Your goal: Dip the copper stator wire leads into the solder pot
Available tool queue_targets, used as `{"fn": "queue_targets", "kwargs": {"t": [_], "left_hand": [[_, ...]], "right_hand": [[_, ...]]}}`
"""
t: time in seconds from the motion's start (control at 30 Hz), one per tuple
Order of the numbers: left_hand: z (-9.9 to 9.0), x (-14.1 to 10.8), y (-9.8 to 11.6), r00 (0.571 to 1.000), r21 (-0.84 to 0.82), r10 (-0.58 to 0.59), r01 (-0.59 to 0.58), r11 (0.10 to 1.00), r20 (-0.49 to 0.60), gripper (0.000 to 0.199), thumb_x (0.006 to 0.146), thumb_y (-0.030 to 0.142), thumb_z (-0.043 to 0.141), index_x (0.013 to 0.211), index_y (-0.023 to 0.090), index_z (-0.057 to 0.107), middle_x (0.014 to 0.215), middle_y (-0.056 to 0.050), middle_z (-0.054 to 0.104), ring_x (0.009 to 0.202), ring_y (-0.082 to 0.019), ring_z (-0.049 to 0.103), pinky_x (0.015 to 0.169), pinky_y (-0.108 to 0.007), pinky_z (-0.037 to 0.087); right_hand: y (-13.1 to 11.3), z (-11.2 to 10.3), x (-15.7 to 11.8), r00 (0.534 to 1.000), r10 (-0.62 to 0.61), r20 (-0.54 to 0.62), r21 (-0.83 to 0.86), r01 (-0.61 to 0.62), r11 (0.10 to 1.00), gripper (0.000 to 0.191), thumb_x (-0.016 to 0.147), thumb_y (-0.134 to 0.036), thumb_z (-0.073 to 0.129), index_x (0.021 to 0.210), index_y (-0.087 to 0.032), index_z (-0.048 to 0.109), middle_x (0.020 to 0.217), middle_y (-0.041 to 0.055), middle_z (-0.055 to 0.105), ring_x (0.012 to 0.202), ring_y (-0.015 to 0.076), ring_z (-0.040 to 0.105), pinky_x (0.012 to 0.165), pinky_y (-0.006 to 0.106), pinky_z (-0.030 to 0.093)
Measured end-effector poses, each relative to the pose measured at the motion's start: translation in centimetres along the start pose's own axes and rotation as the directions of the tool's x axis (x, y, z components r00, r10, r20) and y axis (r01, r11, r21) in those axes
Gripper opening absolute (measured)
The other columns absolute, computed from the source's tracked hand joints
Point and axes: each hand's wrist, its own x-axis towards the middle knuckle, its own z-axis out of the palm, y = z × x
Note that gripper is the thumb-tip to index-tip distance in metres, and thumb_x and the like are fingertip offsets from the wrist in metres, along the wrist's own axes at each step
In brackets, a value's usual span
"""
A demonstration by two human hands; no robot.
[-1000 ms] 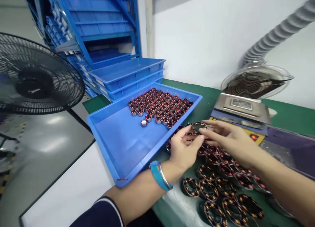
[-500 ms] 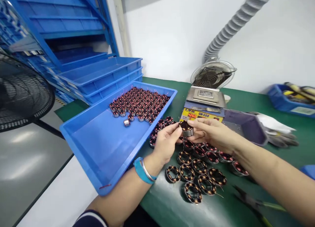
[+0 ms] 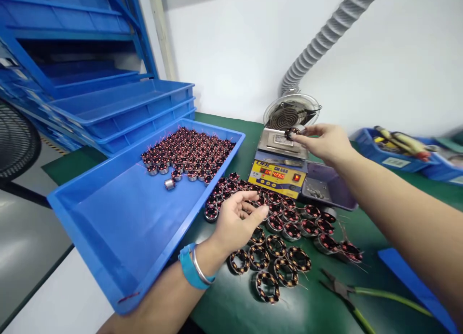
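Note:
Pinched in my right hand (image 3: 321, 140) is a wound motor stator (image 3: 293, 131), held over the solder pot (image 3: 283, 140) with its small square bath. Below it, the yellow control panel (image 3: 277, 177) shows lit red digits. My left hand (image 3: 240, 220) hovers above the bench, fingers curved and apart, holding nothing. Under and beside it stand several stators with red windings (image 3: 275, 223). Nearer to me are several stators with copper-coloured windings (image 3: 266, 286). Left of my left hand, a blue tray (image 3: 123, 213) holds many small stators (image 3: 188, 153).
Green-handled cutting pliers (image 3: 347, 291) lie on the green bench at the front right. A purple bin (image 3: 331, 184) stands beside the solder pot, under a ducted fume hood (image 3: 292, 109). Stacked blue trays (image 3: 144, 112) rise at the left, near a black fan (image 3: 18, 146).
My right hand has carried the stator up and away to the solder pot. My left hand has let go of it and opened lower down. The view has shifted right.

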Motion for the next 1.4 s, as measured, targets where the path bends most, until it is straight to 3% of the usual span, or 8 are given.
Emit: {"fn": "queue_targets", "kwargs": {"t": [0.23, 0.5, 1.17, 1.4], "left_hand": [[0.2, -0.5, 0.4, 1.0, 0.084, 0.004, -0.006, 0.996, 0.024, 0.035, 0.072, 0.021, 0.08, 0.104, 0.013, 0.068, 0.103, -0.011, 0.073, 0.074, -0.013, 0.065, 0.06, -0.023, 0.048], [0.1, -0.7, 0.4, 0.997, 0.094, 0.032, -0.038, 0.995, 0.066, 0.033, 0.073, 0.025, 0.079, 0.102, 0.014, 0.068, 0.103, -0.011, 0.073, 0.075, -0.014, 0.066, 0.06, -0.023, 0.049], [0.1, -0.8, 0.4, 0.996, 0.146, 0.057, -0.066, 0.987, 0.071, 0.031, 0.075, 0.025, 0.078, 0.103, 0.015, 0.068, 0.103, -0.011, 0.074, 0.075, -0.014, 0.066, 0.06, -0.023, 0.049], [0.0, -0.7, 0.2, 0.993, 0.218, 0.077, -0.094, 0.971, 0.085, 0.03, 0.078, 0.022, 0.079, 0.104, 0.015, 0.068, 0.106, -0.01, 0.074, 0.077, -0.014, 0.068, 0.064, -0.025, 0.049]], "right_hand": [[1.3, 0.3, 3.2, 0.999, 0.025, -0.024, -0.193, -0.029, 0.981, 0.022, 0.088, -0.029, 0.077, 0.099, -0.012, 0.068, 0.099, 0.0042, 0.07, 0.093, 0.0173, 0.067, 0.092, 0.04, 0.055], [2.6, 1.6, 3.2, 0.998, 0.023, 0.051, -0.287, -0.008, 0.958, 0.026, 0.094, -0.035, 0.07, 0.108, -0.013, 0.068, 0.102, 0.005, 0.07, 0.095, 0.0175, 0.068, 0.09, 0.04, 0.057], [1.9, 1.0, 3.1, 1.0, 0.011, 0.009, -0.278, -0.009, 0.96, 0.029, 0.092, -0.033, 0.073, 0.111, -0.012, 0.067, 0.104, 0.0056, 0.07, 0.095, 0.0175, 0.068, 0.09, 0.04, 0.057], [2.2, 1.7, 2.9, 0.999, -0.016, 0.039, -0.305, 0.027, 0.952, 0.027, 0.092, -0.035, 0.072, 0.107, -0.013, 0.068, 0.098, 0.0039, 0.07, 0.088, 0.016, 0.067, 0.086, 0.037, 0.057]]}}
